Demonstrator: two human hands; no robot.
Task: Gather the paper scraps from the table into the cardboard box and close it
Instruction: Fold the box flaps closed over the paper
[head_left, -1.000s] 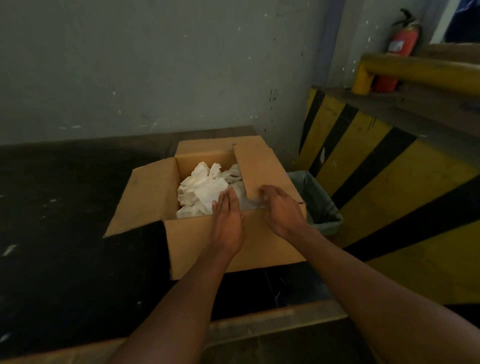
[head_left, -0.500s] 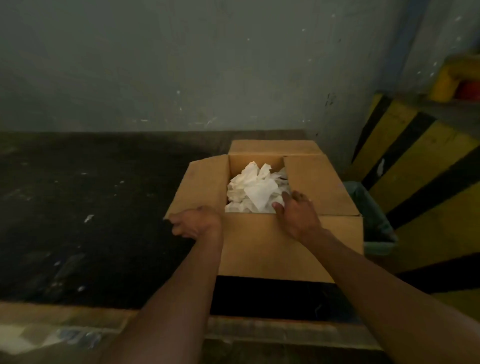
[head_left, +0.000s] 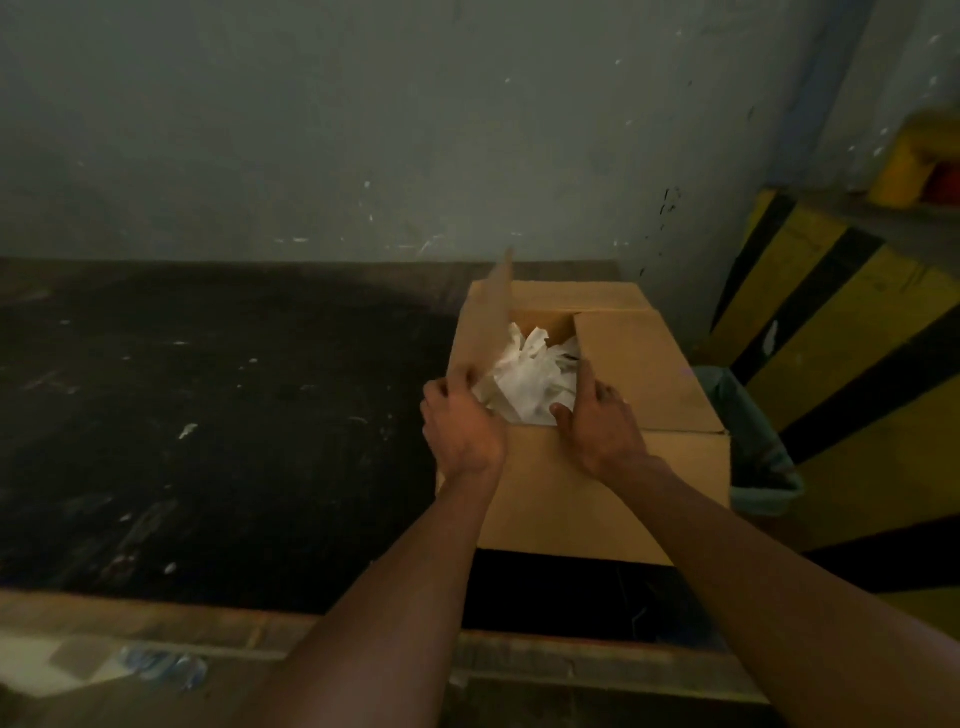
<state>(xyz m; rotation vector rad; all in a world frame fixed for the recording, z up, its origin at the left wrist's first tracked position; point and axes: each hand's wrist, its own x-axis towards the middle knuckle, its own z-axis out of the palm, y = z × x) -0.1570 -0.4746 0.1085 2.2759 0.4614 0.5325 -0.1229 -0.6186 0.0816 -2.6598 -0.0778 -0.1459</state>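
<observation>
Closing step: left hand (head_left: 462, 426) grips the upright left flap (head_left: 485, 322). Best to fold it down over the paper scraps (head_left: 530, 379), pressing the heap so nothing snags. Right hand (head_left: 602, 421) lies flat, fingers straight, pressing the right flap (head_left: 641, 374) down. Plain brown cardboard box (head_left: 597, 499) sits at the right end of the table (head_left: 208, 415), crumpled white scraps inside.

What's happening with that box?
A person is closing a box on a dark table. The left hand grips the left flap, which stands raised. The right hand rests on the right flap, already folded down. White paper scraps show through the gap between the flaps, so the box is not yet shut.
</observation>
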